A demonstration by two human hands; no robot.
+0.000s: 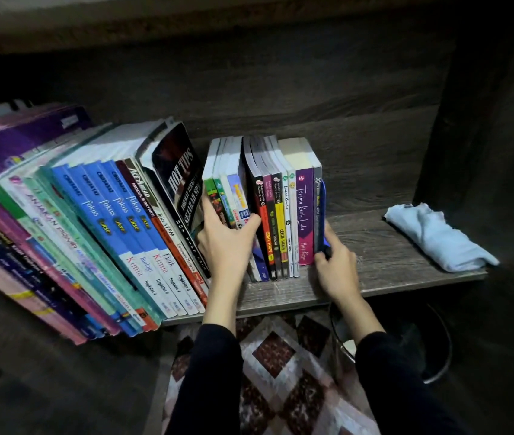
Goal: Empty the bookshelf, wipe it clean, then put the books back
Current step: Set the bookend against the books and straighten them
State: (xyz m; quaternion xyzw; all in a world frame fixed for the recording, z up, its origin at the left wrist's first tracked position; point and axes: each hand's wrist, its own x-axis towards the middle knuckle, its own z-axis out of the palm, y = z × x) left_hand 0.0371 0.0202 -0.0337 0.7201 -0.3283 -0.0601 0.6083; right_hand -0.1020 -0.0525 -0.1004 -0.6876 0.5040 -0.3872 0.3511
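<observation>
The left hand [227, 243] grips the left end of a row of small books [280, 208], with its thumb across their spines and its fingers tucked behind the outermost ones. The right hand [334, 265] is curled round the foot of a blue strip [323, 211] that stands against the last book at the row's right end; what the strip is I cannot tell. The row stands upright on the shelf [390, 246], clamped between the two hands. Just to its left, the large textbooks [108, 215] lean over. A folded cloth [437, 237] lies well apart, at the right end of the shelf.

With most books standing in place and the cloth set aside, this looks like the putting-back step, though a lift-out cannot be ruled out. If so, the next move calls for even pressure from both sides, so the thin books stay together while the row is slid left to close the gap beside the leaning textbooks.
</observation>
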